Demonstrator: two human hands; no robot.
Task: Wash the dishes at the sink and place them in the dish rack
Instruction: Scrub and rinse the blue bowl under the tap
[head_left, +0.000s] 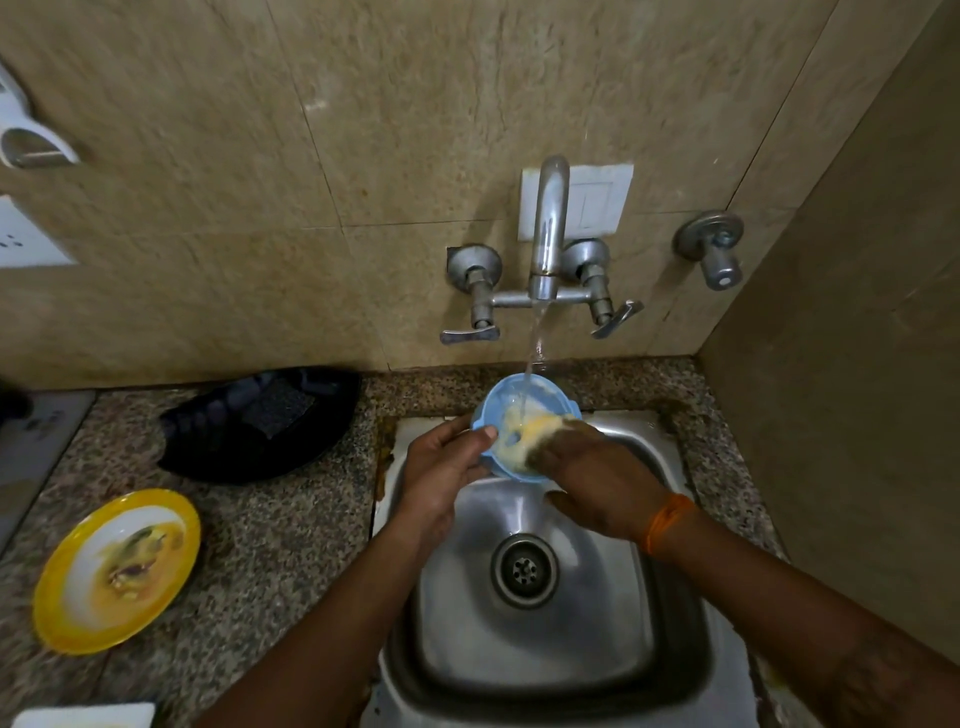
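Note:
A small blue bowl (506, 397) is held tilted over the steel sink (670, 457), under the running tap (546, 228). My left hand (441, 467) grips the bowl's left rim, thumb on the edge. My right hand (597, 478) reaches into the bowl, its fingers blurred and covered with yellowish suds; I cannot tell whether a sponge is in it. Water streams into the bowl. A dirty yellow-rimmed plate (117, 569) with food remains lies on the counter at the left.
A black pan-like dish (218, 441) holding a dark scrub pad (285, 405) sits on the granite counter beside the sink. A white object (88, 716) shows at the bottom left edge. Another wall valve (714, 249) projects at the right. A side wall stands close on the right.

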